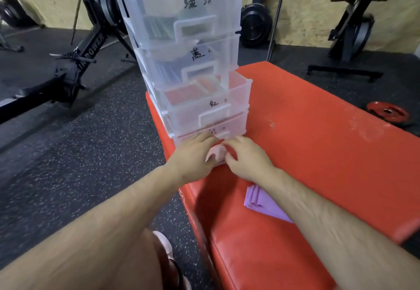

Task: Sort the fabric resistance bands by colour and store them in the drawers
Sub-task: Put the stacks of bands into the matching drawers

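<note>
Left hand: our left hand [193, 153] is at 6 o'clock from the drawer tower. Its fingers are curled and the thumb presses on the pink band, so it grips one side.
Drawer tower: the clear plastic drawer tower [181, 39] stands on the red bench, at 12 o'clock from our hands. We think it sits this close so we can reach every drawer. Each front has a hand-written mark, likely one for each colour.
Third drawer: the third drawer [204, 110] sticks out a bit, and red bands [181, 95] show inside.
Bottom drawer: the bottom drawer [229, 128] is right at our fingertips.
Pink band: the pink band [214, 153] is between our two hands, at 6 o'clock from the bottom drawer's front. It looks soft, pale and folded small. We think two hands keep it folded. We cannot tell if it is inside the drawer.
Right hand: our right hand [245, 160] has curled fingers that pinch the band's other side.
Purple band: the purple band [261, 205] lies folded flat on the bench, at 5 o'clock from the right hand and partly under our arm. It is not sorted yet.
Red bench: the red bench [318, 142] holds it all up.
</note>
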The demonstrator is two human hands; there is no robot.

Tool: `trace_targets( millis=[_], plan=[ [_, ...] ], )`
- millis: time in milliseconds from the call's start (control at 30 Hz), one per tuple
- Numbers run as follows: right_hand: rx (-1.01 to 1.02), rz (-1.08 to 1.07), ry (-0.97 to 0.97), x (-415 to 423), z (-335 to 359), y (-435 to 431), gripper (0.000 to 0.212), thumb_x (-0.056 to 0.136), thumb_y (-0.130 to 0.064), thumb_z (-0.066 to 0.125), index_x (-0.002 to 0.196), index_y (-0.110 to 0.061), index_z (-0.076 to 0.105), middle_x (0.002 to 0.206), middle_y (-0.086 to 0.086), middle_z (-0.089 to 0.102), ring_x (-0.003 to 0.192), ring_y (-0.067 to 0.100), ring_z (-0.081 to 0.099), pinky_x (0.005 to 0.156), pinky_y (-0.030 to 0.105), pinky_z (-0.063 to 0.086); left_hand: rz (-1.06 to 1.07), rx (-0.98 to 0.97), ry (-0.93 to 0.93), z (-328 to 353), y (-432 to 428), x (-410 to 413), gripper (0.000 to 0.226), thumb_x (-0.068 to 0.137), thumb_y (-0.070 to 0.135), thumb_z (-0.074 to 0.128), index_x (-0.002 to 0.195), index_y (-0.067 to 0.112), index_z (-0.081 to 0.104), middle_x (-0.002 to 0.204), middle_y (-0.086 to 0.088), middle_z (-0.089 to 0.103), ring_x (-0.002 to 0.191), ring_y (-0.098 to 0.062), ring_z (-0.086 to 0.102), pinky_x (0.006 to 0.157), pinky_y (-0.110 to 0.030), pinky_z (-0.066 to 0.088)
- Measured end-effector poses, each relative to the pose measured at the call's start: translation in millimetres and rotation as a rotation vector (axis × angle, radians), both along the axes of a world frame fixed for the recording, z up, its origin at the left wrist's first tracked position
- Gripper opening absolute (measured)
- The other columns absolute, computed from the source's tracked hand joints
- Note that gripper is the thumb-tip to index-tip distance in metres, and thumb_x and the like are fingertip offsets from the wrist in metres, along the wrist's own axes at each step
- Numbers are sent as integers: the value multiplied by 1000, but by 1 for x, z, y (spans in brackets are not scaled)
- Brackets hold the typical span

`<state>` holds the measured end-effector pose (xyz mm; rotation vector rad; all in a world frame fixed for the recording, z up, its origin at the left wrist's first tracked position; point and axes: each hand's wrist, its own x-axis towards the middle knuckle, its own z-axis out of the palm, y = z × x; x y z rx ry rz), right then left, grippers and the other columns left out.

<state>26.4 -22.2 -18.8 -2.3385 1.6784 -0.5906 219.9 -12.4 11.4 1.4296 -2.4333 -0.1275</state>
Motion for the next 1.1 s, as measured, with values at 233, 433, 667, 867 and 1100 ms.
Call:
trace_targets(
  millis=[233, 433, 667, 867, 1100],
  plan=[
    [300, -174, -217, 16, -20, -31, 50, 93, -39, 59, 135, -12, 52, 124, 13, 65, 117, 31, 60, 97, 37, 48, 40, 304, -123, -32, -14, 5, 36, 88, 31, 53, 119, 13, 59, 118, -7, 57, 115, -31, 53, 104, -40, 40],
    [432, -176, -368, 26, -22, -35, 31, 81, -24, 69, 109, -11, 66, 102, 5, 69, 95, 24, 66, 81, 35, 53, 117, 328, 22, -31, -20, 5, 33, 83, 19, 50, 114, 10, 56, 116, -9, 55, 110, -33, 55, 96, -42, 45],
    [198, 120, -264, 3, 23, -18, 15, 78, -19, 66, 91, -26, 64, 83, -14, 53, 76, 9, 51, 69, 27, 40, 115, 237, 230, -12, -14, 0, 55, 83, 36, 73, 130, 15, 51, 124, -6, 62, 115, -22, 57, 97, -34, 46],
    [23, 134, -368, -24, 59, -1, 22, 81, -18, 62, 97, -33, 65, 93, -23, 54, 87, -2, 55, 75, 19, 40, 90, 322, 321, 16, -1, 15, 19, 88, 16, 66, 106, 20, 60, 95, 7, 66, 82, -8, 59, 77, -24, 46],
    [-279, 139, -498, -21, 88, 18, 29, 84, 0, 67, 103, -21, 64, 109, -8, 54, 105, 10, 56, 86, 20, 43, -11, 74, 480, 70, 39, 30, 28, 86, 23, 67, 112, 29, 60, 103, 16, 65, 95, 1, 62, 84, -18, 49]
  ],
)
